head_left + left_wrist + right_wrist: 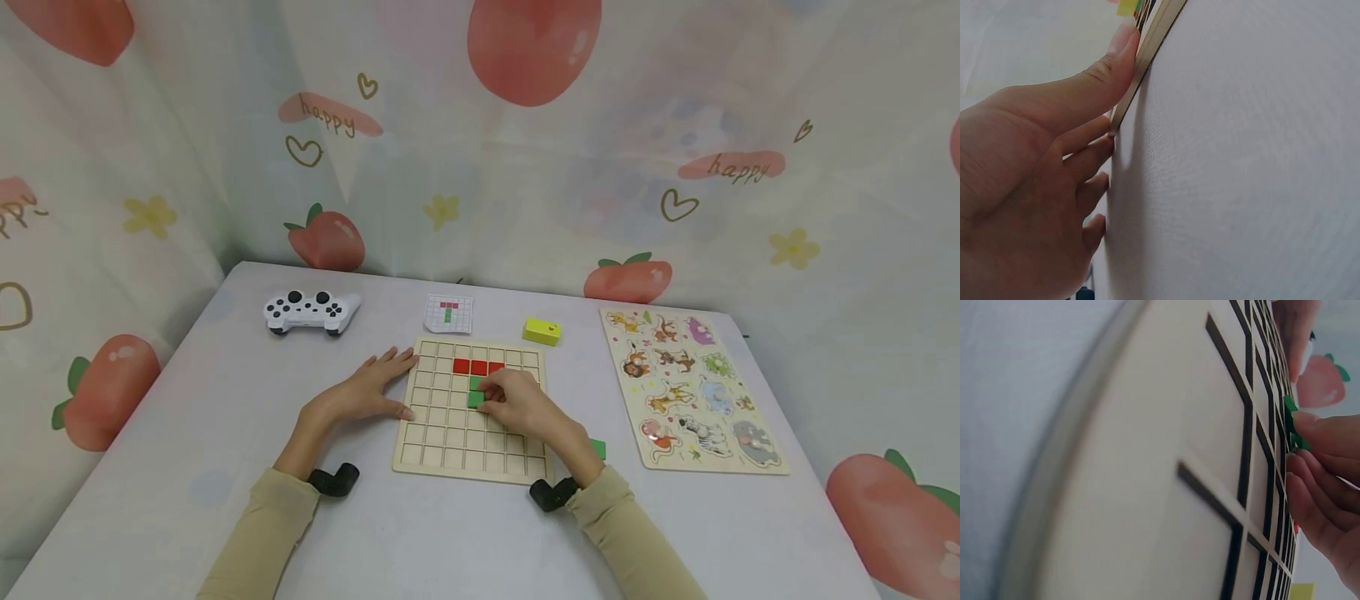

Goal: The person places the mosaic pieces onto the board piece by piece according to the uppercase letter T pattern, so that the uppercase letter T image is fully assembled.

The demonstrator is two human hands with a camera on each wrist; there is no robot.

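A wooden grid board [427, 462] lies on the table between both hands. Three red square tiles [478, 367] form a row in its upper part, the right one partly covered by the hand. Below them are two green square tiles, an upper one [476, 383] and a lower one [476, 400]. The right hand [521, 404] is over the board and pinches the lower green tile [1290, 415] between thumb and fingers, which hide part of it. With fingers spread, the left hand [367, 390] rests against the board's left edge, its thumb [1124, 40] at the rim.
A pattern card [448, 314] with a red and green T lies behind the board. Nearby are a yellow block [542, 331] and a white game controller [311, 312]. An animal puzzle board [693, 392] lies right. Another green piece [598, 448] shows beside the right wrist.
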